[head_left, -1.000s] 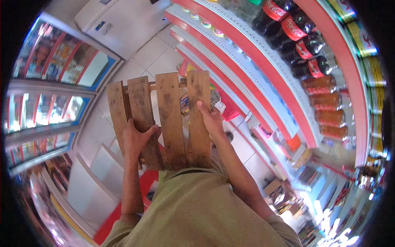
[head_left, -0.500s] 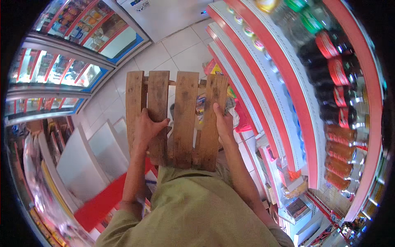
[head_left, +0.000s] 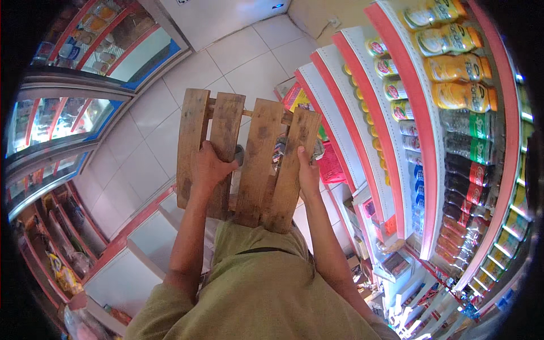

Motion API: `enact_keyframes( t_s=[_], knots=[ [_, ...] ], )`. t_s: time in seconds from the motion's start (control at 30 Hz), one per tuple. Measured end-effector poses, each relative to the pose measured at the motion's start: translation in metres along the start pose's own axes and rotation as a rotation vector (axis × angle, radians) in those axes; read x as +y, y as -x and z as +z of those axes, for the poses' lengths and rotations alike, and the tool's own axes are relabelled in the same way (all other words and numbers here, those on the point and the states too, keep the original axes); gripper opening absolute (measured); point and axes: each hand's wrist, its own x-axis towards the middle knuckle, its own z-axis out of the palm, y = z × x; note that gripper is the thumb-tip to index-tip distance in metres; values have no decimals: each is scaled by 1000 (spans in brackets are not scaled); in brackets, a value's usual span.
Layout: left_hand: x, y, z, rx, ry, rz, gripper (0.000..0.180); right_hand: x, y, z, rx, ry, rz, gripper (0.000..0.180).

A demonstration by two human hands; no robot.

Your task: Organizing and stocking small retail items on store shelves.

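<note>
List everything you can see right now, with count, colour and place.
Slatted wooden pallet: one, brown, four boards, held in front of the chest.
Bottled drinks: many, orange, clear and dark, on red-edged shelves at right.
Small cans: several, on the white shelf beside the bottles.
Glass-door coolers: at least two, left side.
Tiled floor: white, below the pallet.
Olive shirt: one, lower centre.
Left hand: grips a pallet board.
Right hand: grips the pallet's right edge.

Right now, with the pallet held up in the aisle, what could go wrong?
The pallet is held by two hands gripping single slats, so it could tilt or slip. Its right edge is close to the shelves of bottles and might knock them. It also blocks the view of the floor.
</note>
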Motion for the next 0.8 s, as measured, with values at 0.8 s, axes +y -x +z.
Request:
enact_keyframes(
  t_s=[0.8],
  knots=[
    [24, -225, -41, -111, -159, 283, 68, -25, -73, 107, -111, -436, 106, 64]
  ],
)
